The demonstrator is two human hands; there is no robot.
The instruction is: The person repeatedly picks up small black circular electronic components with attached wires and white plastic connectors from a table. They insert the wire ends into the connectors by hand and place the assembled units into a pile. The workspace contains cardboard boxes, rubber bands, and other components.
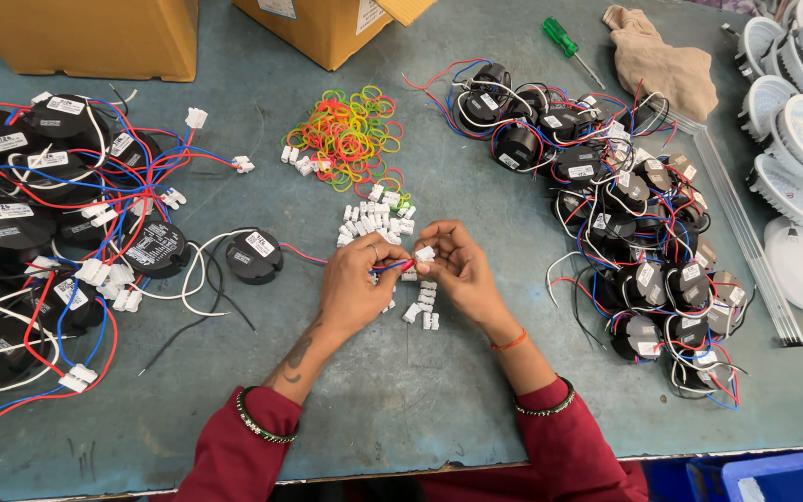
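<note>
A blue-grey table (234, 400) fills the frame, seen from above. At the far left lies a heap of black round units (20, 214) tangled in red, blue and white wires, with two brown cardboard boxes (95, 37) along the upper edge. Just left of centre, one black round unit (254, 257) lies alone, its red and blue wires (309, 257) running right into the hands. At centre, the left hand (357, 288) pinches the wire ends between thumb and fingertips, and the right hand (457, 271), touching it, closes its fingertips on a small white connector (426, 253) held at those wire ends. More white connectors (375, 221) are scattered just above and below the hands, and a pile of coloured rubber bands (350, 135) lies higher up. Right of centre sits a second heap of black units (625, 223), with a green screwdriver (564, 42) and a beige cloth (662, 65) above it. White round lamp housings (796, 139) are stacked at the far right edge.
</note>
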